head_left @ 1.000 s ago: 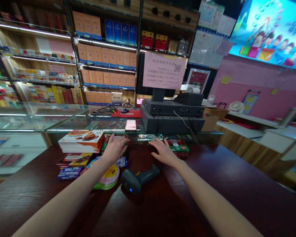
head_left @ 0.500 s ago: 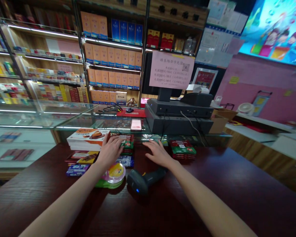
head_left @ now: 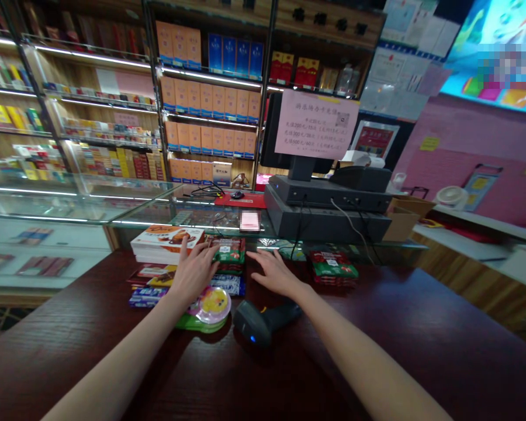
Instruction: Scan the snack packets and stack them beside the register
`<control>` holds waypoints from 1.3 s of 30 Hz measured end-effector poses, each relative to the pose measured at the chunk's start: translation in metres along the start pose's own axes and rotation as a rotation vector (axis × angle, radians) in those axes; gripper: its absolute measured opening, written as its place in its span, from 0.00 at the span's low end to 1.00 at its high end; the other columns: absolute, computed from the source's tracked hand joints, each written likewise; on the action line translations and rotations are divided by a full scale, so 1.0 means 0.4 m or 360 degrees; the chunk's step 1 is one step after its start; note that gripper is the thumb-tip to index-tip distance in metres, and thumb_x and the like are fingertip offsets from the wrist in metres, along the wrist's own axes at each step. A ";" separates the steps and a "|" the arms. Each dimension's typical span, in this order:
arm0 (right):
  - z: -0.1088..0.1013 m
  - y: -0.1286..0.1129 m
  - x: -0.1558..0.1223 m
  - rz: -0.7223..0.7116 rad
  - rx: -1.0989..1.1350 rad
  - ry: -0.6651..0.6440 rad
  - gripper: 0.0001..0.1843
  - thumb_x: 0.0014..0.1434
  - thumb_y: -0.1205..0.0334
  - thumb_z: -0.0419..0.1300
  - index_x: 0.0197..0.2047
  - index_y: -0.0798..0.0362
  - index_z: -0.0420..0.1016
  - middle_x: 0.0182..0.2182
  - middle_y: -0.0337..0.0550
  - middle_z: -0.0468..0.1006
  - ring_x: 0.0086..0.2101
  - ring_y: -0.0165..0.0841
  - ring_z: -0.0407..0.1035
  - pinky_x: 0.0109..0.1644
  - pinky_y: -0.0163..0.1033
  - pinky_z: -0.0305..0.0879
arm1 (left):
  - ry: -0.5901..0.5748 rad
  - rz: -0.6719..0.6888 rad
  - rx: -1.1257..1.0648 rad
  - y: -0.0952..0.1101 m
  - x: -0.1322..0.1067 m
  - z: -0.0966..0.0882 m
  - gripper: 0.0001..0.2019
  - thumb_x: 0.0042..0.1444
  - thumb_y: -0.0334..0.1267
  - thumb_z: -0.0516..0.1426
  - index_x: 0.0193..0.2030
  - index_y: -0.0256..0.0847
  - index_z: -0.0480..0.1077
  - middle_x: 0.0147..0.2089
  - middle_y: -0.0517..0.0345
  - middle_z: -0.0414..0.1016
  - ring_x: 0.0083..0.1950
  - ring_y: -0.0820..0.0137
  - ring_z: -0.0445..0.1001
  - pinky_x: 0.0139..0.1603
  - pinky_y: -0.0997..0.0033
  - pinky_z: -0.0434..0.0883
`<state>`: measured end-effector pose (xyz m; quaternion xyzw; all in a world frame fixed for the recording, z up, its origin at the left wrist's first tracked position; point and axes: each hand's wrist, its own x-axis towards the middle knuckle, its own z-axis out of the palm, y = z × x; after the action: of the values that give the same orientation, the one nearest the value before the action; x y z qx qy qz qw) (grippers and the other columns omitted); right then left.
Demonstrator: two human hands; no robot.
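My left hand (head_left: 195,270) is open, its fingers spread over the packages and reaching the left edge of a stack of green and red packets (head_left: 231,252). Behind it lie white and orange boxes (head_left: 166,241). Yellow and dark red packs (head_left: 151,273), purple packs (head_left: 146,296) and blue packs (head_left: 228,285) are partly covered by the hand. A round-topped pack with a yellow picture (head_left: 214,303) lies close to my wrist. My right hand (head_left: 274,272) is open and holds nothing, just right of the green and red stack. In front of it rests a black barcode scanner (head_left: 254,324) with a blue light.
A second stack of green and red packets (head_left: 333,266) sits to the right. Behind the dark wooden table (head_left: 263,386) stand a glass counter (head_left: 193,213) and a cash register (head_left: 328,213) with a paper notice (head_left: 315,126). Shelves of boxes (head_left: 210,99) line the back.
The camera view has shifted, so most things sit slightly further right. My right hand has moved a little left, closer to the green and red stack. The left hand stays over the packages.
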<state>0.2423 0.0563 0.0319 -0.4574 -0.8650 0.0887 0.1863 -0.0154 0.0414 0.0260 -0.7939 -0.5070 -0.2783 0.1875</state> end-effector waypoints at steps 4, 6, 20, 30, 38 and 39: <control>0.010 -0.011 0.011 -0.0043 0.0032 -0.0014 0.35 0.61 0.63 0.59 0.71 0.45 0.58 0.68 0.48 0.65 0.69 0.46 0.53 0.72 0.68 0.35 | 0.0029 -0.0024 0.0044 -0.001 -0.007 -0.003 0.18 0.63 0.37 0.53 0.60 0.47 0.67 0.53 0.50 0.81 0.63 0.55 0.71 0.74 0.33 0.37; 0.011 -0.018 0.015 -0.0039 0.0042 -0.0024 0.35 0.61 0.64 0.59 0.71 0.45 0.58 0.68 0.48 0.65 0.70 0.45 0.52 0.72 0.68 0.35 | 0.0022 -0.0062 0.0050 -0.001 -0.009 -0.005 0.18 0.63 0.37 0.53 0.60 0.47 0.67 0.53 0.50 0.81 0.63 0.54 0.70 0.74 0.33 0.36; 0.031 -0.032 0.029 -0.0033 0.0045 -0.0031 0.35 0.61 0.65 0.59 0.70 0.43 0.59 0.67 0.47 0.66 0.70 0.45 0.52 0.72 0.68 0.36 | 0.0028 -0.0114 0.0076 -0.002 -0.027 0.015 0.20 0.64 0.37 0.52 0.62 0.44 0.67 0.51 0.50 0.82 0.62 0.56 0.72 0.75 0.35 0.31; 0.033 -0.025 0.004 -0.0011 0.0099 0.0004 0.33 0.62 0.67 0.58 0.70 0.45 0.61 0.66 0.48 0.68 0.69 0.43 0.55 0.72 0.68 0.35 | -0.0028 -0.0113 -0.0013 -0.009 -0.028 0.015 0.19 0.66 0.33 0.48 0.61 0.45 0.69 0.50 0.51 0.82 0.62 0.59 0.72 0.74 0.33 0.32; 0.037 -0.023 -0.019 0.0039 0.0160 0.0057 0.31 0.62 0.66 0.58 0.68 0.45 0.63 0.66 0.50 0.69 0.68 0.41 0.57 0.73 0.67 0.36 | -0.0077 -0.0104 -0.0118 -0.011 -0.036 0.017 0.20 0.67 0.35 0.47 0.62 0.47 0.67 0.52 0.52 0.81 0.62 0.58 0.73 0.74 0.33 0.35; 0.039 -0.022 -0.020 0.0042 0.0178 0.0063 0.31 0.62 0.66 0.58 0.68 0.45 0.63 0.65 0.49 0.69 0.67 0.41 0.58 0.72 0.67 0.36 | -0.0074 -0.0095 -0.0125 -0.009 -0.037 0.014 0.20 0.67 0.35 0.47 0.63 0.48 0.66 0.52 0.52 0.81 0.62 0.58 0.74 0.74 0.33 0.36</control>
<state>0.2336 0.0448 0.0187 -0.4592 -0.8488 0.1301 0.2275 -0.0223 0.0360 0.0125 -0.7914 -0.5234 -0.2848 0.1360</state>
